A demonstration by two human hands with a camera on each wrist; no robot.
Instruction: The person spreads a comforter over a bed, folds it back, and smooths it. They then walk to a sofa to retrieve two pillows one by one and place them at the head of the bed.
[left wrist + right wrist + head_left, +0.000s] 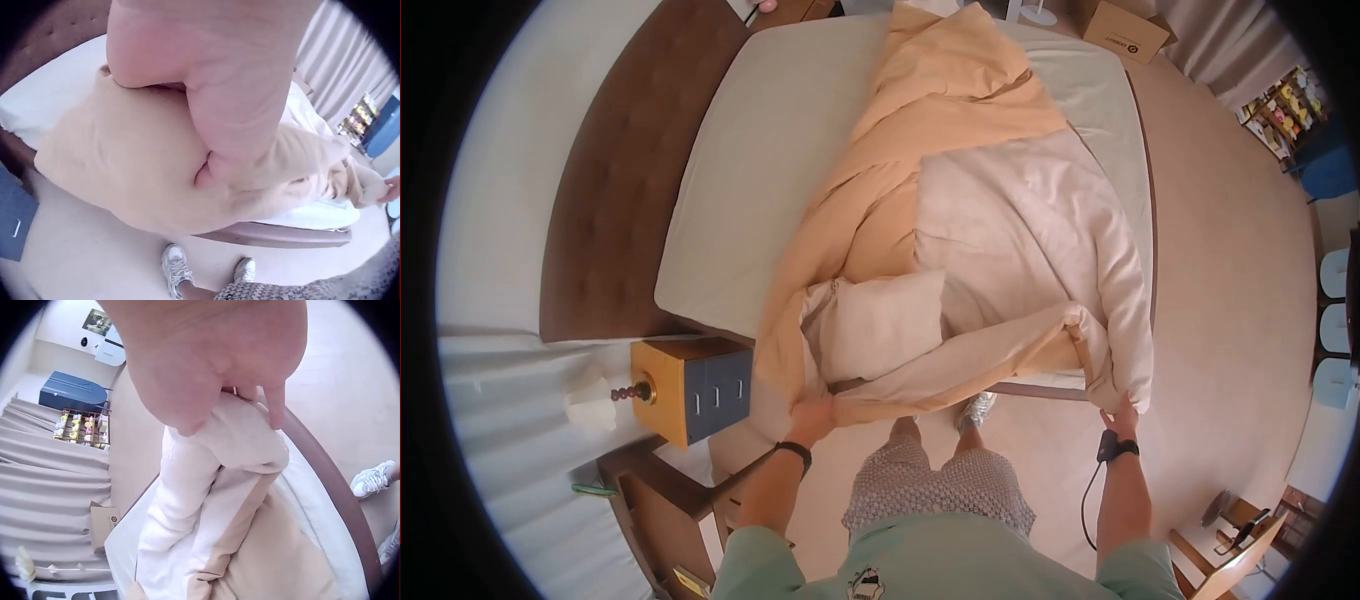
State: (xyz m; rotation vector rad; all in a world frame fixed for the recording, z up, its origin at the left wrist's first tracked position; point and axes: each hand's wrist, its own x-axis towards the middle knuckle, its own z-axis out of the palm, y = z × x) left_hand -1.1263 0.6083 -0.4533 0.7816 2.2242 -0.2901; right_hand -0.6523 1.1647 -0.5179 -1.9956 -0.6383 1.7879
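Observation:
A large duvet (pixel 1010 215), peach on one side and pale pinkish-beige on the other, lies bunched and partly folded over the bed. Its near edge is raised between both hands and sags in the middle. At the left end of that edge, my left hand (pixel 811 420) grips the fabric; in the left wrist view the thumb (pixel 222 165) presses into the peach cloth. My right hand (pixel 1120 420) holds the right corner, beyond the foot-side corner of the mattress. In the right wrist view its fingers (pixel 273 403) curl about the pale, bunched corner.
The mattress (pixel 740 170) has a pale sheet and a brown padded headboard (pixel 625 150) at left. Beside it stands a nightstand (pixel 700 390) with a lamp (pixel 595 398). A cardboard box (pixel 1125 32) sits at the far right, a wooden chair (pixel 1235 560) at the near right.

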